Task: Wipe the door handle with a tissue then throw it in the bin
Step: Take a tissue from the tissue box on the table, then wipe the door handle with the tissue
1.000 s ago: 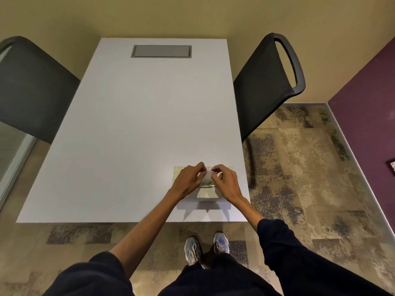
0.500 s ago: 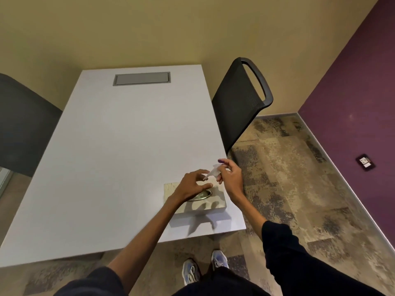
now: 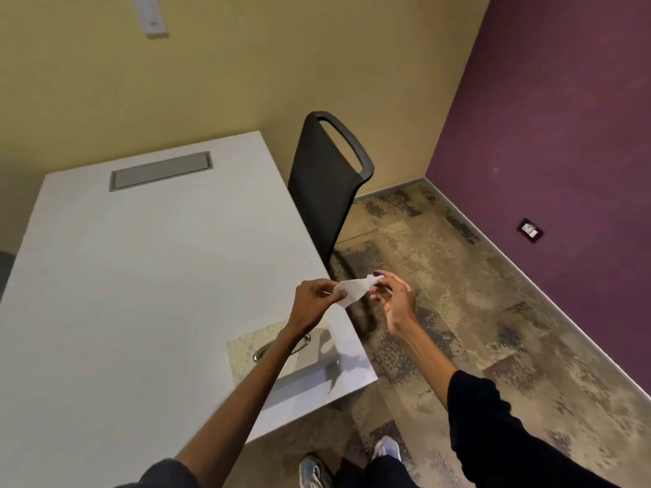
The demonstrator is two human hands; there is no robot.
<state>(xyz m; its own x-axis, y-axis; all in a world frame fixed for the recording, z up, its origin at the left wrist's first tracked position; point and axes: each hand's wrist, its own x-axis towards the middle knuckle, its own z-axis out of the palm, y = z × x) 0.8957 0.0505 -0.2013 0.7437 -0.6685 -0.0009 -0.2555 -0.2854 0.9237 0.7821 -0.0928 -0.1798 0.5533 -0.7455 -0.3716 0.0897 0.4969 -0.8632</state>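
Since the earlier frame both my hands had lifted clear of the tissue box (image 3: 246, 350) on the table (image 3: 141, 276), carrying the tissue (image 3: 352, 288) up over the table's right edge. My left hand (image 3: 315, 299) pinched its left end and my right hand (image 3: 391, 297) its right end, the sheet slack between them. Judged very light, soft and tear-prone; best bunched into a pad and held by fingertips before wiping.

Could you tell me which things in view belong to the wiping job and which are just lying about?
Part of the job:
- tissue, held between left hand and right hand
- tissue box on the table

Just there:
- black chair
- wall socket
- grey hatch in the tabletop

No door handle or bin in view.
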